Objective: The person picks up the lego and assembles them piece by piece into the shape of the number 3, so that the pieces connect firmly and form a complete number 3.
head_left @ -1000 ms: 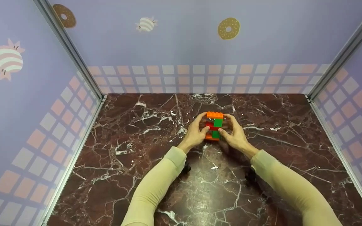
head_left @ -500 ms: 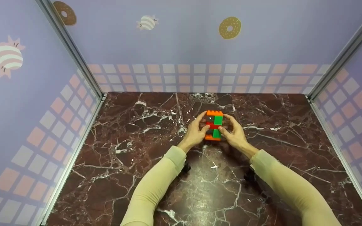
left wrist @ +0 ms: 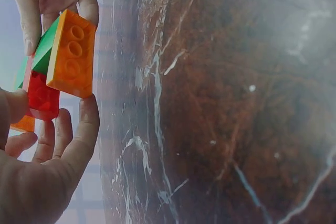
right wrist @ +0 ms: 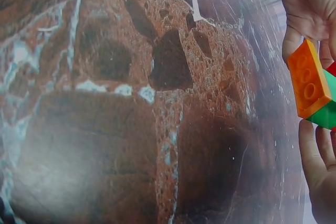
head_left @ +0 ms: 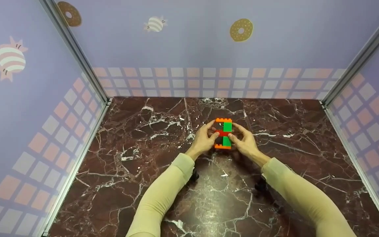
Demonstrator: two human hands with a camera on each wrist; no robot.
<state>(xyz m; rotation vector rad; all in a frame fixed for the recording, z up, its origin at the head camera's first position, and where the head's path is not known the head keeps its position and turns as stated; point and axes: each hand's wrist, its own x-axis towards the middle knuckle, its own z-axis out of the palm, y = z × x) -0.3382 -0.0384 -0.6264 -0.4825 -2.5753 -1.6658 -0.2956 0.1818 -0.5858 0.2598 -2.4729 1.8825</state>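
In the head view, both hands hold an assembled stack of toy building blocks above the table. An orange block [head_left: 223, 120], studs up, caps it, and another orange block [head_left: 223, 147] forms the bottom. Two green blocks [head_left: 227, 127] sit on the right side, above and below a red block [head_left: 222, 133] in the middle. My left hand [head_left: 204, 141] grips the left side, its thumb at the red block's end. Opposite it, my right hand [head_left: 247, 142] grips the right side, thumb near the red block. In the left wrist view, the bottom orange block [left wrist: 73, 59] shows its hollow underside with round tubes.
A dark red marble-patterned tabletop [head_left: 163, 184] with white veins spreads under the hands. Lilac panels [head_left: 196, 42] with doughnut, candy and checkered prints enclose it at the back and both sides, joined by grey metal corner posts [head_left: 77, 56].
The stack has tilted slightly, so its front shows more squarely and less of the top orange block's upper face is visible. Both hands keep their hold in nearly the same place.
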